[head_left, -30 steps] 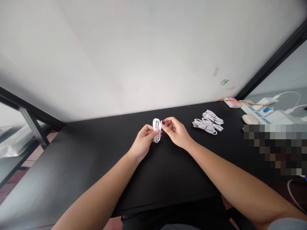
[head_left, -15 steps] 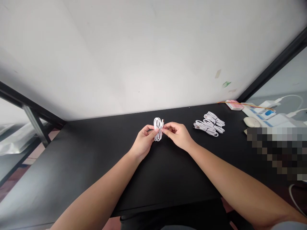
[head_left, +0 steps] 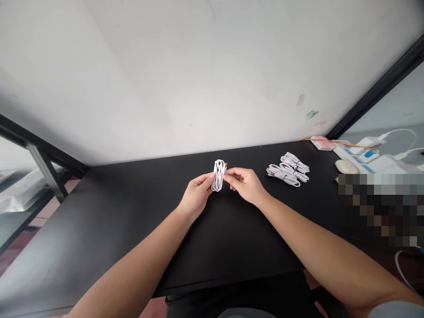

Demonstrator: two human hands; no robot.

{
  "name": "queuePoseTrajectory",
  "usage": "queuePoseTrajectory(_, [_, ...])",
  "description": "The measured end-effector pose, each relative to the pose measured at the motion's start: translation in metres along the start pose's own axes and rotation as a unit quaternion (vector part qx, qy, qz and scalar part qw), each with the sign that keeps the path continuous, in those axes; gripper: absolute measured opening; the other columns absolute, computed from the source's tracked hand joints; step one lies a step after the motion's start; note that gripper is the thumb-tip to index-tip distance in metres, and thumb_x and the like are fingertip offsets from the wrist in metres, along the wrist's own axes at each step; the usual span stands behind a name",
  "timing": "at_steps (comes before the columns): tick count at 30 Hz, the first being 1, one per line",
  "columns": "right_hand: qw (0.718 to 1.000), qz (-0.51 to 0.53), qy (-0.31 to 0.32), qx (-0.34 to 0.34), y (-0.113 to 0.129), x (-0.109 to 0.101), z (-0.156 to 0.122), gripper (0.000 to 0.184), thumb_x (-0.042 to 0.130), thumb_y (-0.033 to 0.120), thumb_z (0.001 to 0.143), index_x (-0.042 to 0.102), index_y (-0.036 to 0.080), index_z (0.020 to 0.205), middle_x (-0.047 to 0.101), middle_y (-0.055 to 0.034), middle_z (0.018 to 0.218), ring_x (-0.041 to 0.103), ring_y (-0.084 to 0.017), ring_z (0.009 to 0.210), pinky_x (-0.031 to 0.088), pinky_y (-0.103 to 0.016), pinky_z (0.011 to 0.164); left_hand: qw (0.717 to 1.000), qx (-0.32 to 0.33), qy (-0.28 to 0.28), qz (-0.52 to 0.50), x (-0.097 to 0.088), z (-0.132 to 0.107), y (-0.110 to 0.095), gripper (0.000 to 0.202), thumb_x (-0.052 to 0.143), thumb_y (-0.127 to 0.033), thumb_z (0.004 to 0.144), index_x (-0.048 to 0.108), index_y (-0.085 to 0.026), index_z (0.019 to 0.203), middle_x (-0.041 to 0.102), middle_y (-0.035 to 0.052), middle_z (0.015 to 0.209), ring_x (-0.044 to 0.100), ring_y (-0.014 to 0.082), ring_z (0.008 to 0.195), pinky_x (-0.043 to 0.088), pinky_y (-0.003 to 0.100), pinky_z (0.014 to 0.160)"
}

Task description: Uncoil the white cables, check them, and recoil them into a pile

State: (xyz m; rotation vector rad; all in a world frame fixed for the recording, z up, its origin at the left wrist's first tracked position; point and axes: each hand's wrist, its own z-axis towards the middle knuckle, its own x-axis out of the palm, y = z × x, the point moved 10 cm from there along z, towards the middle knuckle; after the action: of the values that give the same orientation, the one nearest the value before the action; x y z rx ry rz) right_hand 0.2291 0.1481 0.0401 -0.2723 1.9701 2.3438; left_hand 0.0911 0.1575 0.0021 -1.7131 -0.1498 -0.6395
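A white USB cable (head_left: 218, 180), coiled into a narrow upright bundle, is held over the black table (head_left: 139, 198). My left hand (head_left: 198, 194) pinches the coil from its left side, thumb in front. On the other side my right hand (head_left: 245, 183) closes thumb and forefinger on the bundle's right edge, just below the USB plug (head_left: 225, 166) with its orange-brown end. To the right of that hand lie more coiled white cables (head_left: 289, 170), tied round the middle with dark ties.
At the table's right end are a power strip (head_left: 353, 154) with plugged-in adapters, a white computer mouse (head_left: 346, 167) and a pink-and-white box (head_left: 322, 143). A white wall (head_left: 185, 79) rises behind the table. A metal frame post (head_left: 48, 172) stands at the left.
The coil has tilted slightly, its top leaning right, and the plug has turned a little outward. Both hands stay on the cable. The view has shifted slightly.
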Motion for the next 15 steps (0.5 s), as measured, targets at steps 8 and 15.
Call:
queuePoseTrajectory(8, [0.999, 0.031, 0.012, 0.015, -0.0005, 0.0015, 0.001, 0.029, 0.07, 0.047, 0.087, 0.071, 0.018, 0.092, 0.065, -0.0003, 0.068, 0.059, -0.012, 0.055, 0.05, -0.026, 0.054, 0.999, 0.006, 0.044, 0.011, 0.0066, -0.0014, -0.0047, 0.025, 0.075, -0.034, 0.087, 0.081, -0.017, 0.104, 0.076, 0.01, 0.1, 0.066, 0.0164, 0.088, 0.05, 0.031, 0.085])
queuePoseTrajectory(15, [0.998, 0.057, 0.01, 0.017, -0.0037, 0.0008, 0.0016, 0.031, 0.073, 0.048, 0.084, 0.072, 0.018, 0.091, 0.068, -0.0014, 0.072, 0.058, -0.011, 0.054, 0.051, -0.026, 0.052, 0.999, 0.023, 0.02, 0.031, 0.0019, 0.0003, -0.0074, 0.025, 0.08, -0.032, 0.082, 0.081, -0.017, 0.102, 0.077, 0.0094, 0.099, 0.065, 0.0143, 0.083, 0.05, 0.028, 0.08])
